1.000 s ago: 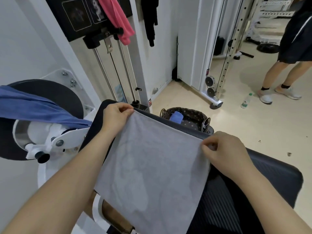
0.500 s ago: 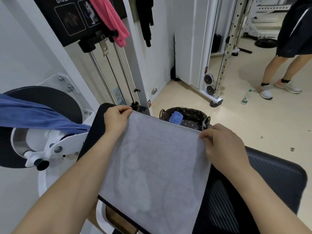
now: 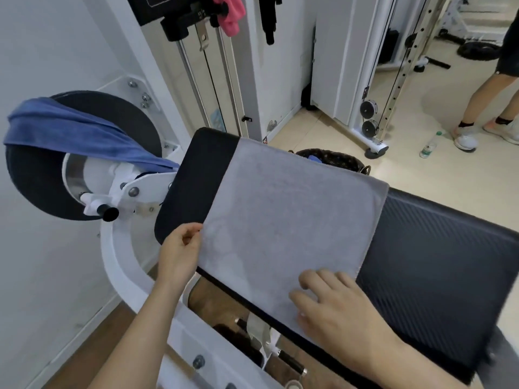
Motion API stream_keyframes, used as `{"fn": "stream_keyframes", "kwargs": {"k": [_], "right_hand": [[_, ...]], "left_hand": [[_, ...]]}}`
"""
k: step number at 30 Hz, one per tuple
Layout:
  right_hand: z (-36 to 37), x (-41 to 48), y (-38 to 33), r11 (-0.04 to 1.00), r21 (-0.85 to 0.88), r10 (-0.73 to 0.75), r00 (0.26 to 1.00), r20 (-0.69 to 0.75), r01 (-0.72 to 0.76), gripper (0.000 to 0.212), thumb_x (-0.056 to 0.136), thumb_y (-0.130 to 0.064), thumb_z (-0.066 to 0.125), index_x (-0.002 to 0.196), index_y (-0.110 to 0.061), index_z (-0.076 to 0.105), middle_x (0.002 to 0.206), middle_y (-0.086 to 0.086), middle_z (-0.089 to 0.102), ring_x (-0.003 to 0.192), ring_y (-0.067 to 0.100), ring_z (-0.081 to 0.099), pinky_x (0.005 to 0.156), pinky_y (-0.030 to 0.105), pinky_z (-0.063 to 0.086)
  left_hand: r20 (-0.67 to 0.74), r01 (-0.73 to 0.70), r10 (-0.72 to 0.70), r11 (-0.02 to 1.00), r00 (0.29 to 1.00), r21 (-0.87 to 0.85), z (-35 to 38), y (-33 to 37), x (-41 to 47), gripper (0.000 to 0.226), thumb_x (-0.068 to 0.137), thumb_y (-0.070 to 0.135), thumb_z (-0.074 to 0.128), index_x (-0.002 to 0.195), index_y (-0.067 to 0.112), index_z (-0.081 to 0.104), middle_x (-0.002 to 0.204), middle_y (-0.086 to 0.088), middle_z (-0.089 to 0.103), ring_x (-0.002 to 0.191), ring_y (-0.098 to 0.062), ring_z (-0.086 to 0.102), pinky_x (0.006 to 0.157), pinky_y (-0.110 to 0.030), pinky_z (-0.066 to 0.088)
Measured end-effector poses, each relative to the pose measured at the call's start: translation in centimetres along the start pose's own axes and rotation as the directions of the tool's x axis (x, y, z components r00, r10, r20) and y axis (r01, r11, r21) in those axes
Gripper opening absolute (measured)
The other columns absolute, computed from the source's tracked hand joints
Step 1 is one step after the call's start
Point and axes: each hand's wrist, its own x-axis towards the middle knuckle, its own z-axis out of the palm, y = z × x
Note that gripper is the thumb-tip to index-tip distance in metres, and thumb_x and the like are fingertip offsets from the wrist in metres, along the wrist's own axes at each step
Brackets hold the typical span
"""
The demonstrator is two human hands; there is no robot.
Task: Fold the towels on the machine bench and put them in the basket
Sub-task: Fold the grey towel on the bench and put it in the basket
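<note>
Blue towel (image 3: 84,133) is draped over the machine's round black disc (image 3: 120,113) at far left, untouched and well apart from both hands. Left hand (image 3: 179,254) pinches the left edge of the grey towel (image 3: 280,214), toward its near end. Pink towel (image 3: 229,12) hangs off the weight-stack frame above, not yet folded. Grey towel lies flat on the bench pad (image 3: 435,262), straight ahead and between the two hands. Its long axis looks to run away from the body, with the near edge reaching the pad's near lip. Right hand (image 3: 334,301) rests flat on the near-right part, fingers straight and spread, gripping nothing, just pinning. Only the left has an edge in grip, so my read is the fold goes left-to-right across the short axis with the right as anchor. Basket (image 3: 337,161) is on the floor just beyond the bench's far edge, mostly hidden, with something blue inside. Bare pad on the right is ribbed and looks grippy, so cloth shouldn't slide. Beige gym floor beyond, water bottle (image 3: 429,144), another person's legs (image 3: 483,102) far right.
</note>
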Motion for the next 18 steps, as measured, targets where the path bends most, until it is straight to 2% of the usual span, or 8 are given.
{"fn": "stream_keyframes", "kwargs": {"k": [2,5,7,9,11,15,18], "right_hand": [[1.2,-1.3,-1.3,1.000,0.030,-0.008,0.996,0.083,0.006,0.021,0.065,-0.032,0.063,0.082,-0.024,0.057,0.086,-0.003,0.054,0.071,0.020,0.050,0.058,0.032,0.041],[2.9,-2.7,-2.5,1.000,0.003,0.015,0.988,0.154,-0.016,0.031,0.056,-0.030,0.070,0.083,-0.023,0.056,0.085,-0.002,0.052,0.070,0.021,0.049,0.060,0.034,0.039],[3.7,-3.1,-2.8,0.998,-0.050,0.040,0.987,0.157,-0.032,0.030,0.059,-0.029,0.070,0.085,-0.022,0.057,0.087,-0.001,0.052,0.072,0.022,0.050,0.064,0.035,0.035],[4.0,-3.3,-2.9,0.995,-0.083,0.060,0.991,0.117,-0.051,0.020,0.065,-0.021,0.064,0.085,-0.020,0.058,0.085,0.000,0.052,0.072,0.024,0.049,0.065,0.035,0.033],[4.1,-3.4,-3.0,0.993,-0.078,0.090,0.994,0.059,-0.085,0.011,0.071,-0.015,0.055,0.081,-0.018,0.058,0.081,0.000,0.051,0.068,0.024,0.047,0.065,0.035,0.030],[4.2,-3.3,-3.4,0.989,-0.082,0.121,0.993,-0.009,-0.122,0.015,0.074,-0.011,0.042,0.071,-0.017,0.056,0.073,0.002,0.051,0.062,0.024,0.046,0.065,0.034,0.026],[4.6,-3.3,-3.4,0.991,-0.065,0.117,0.993,-0.001,-0.117,0.016,0.072,-0.010,0.041,0.069,-0.017,0.055,0.071,0.002,0.051,0.061,0.023,0.046,0.064,0.033,0.032]], "left_hand": [[0.013,0.051,-0.052,0.998,0.999,0.043,0.2,-3.3,-0.9,0.027,0.097,0.027,0.054,0.123,0.023,0.060,0.108,0.009,0.062,0.098,-0.010,0.058,0.081,-0.027,0.046],[0.005,0.122,-0.122,0.991,0.992,0.063,0.4,-5.8,-1.1,0.041,0.094,0.032,0.059,0.133,0.021,0.053,0.114,0.005,0.058,0.100,-0.015,0.057,0.086,-0.033,0.048],[-0.033,0.154,-0.153,0.987,0.988,0.037,0.5,-6.1,-0.9,0.035,0.092,0.033,0.063,0.125,0.021,0.058,0.107,0.008,0.060,0.101,-0.016,0.058,0.086,-0.033,0.049],[-0.047,0.165,-0.164,0.986,0.985,0.024,0.6,-5.8,-0.7,0.020,0.091,0.030,0.065,0.108,0.021,0.063,0.094,0.009,0.061,0.095,-0.017,0.060,0.079,-0.032,0.047],[-0.029,0.179,-0.179,0.984,0.983,0.004,0.6,-5.4,-0.4,0.015,0.090,0.031,0.065,0.098,0.019,0.064,0.090,0.006,0.061,0.087,-0.015,0.058,0.075,-0.031,0.046],[0.017,0.253,-0.254,0.950,0.967,-0.181,-0.1,-4.8,0.2,0.015,0.088,0.025,0.070,0.093,0.012,0.065,0.085,-0.001,0.064,0.077,-0.013,0.060,0.066,-0.023,0.047],[0.076,0.309,-0.302,0.884,0.950,-0.351,-0.7,-4.4,0.3,0.015,0.086,0.015,0.072,0.096,0.010,0.061,0.083,-0.004,0.062,0.072,-0.014,0.060,0.061,-0.021,0.049]]}}
